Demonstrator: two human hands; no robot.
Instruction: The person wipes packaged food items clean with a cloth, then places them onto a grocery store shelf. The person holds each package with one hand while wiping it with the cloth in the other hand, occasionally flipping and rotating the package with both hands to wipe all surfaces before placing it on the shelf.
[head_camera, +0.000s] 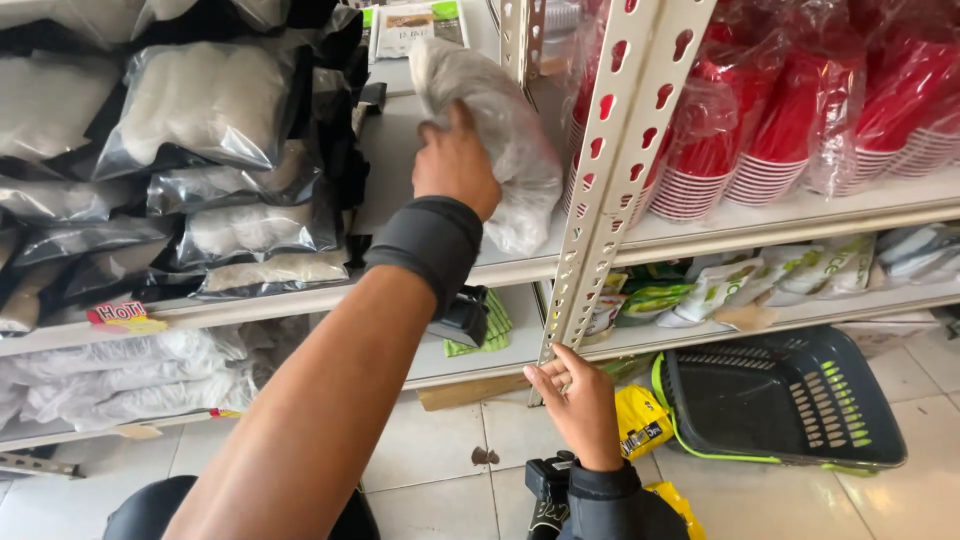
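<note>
A clear plastic packet (500, 130) is gripped by the left hand (455, 165) on the upper shelf (700, 225), beside the perforated upright (610, 170). The right hand (575, 400), open-fingered, is braced against that upright. Placement appears under way; release requires a settled packet.

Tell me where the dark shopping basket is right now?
In the head view, the dark basket sits on the tiled floor at lower right, under the bottom shelf, just right of the yellow packet and the right hand.
</note>
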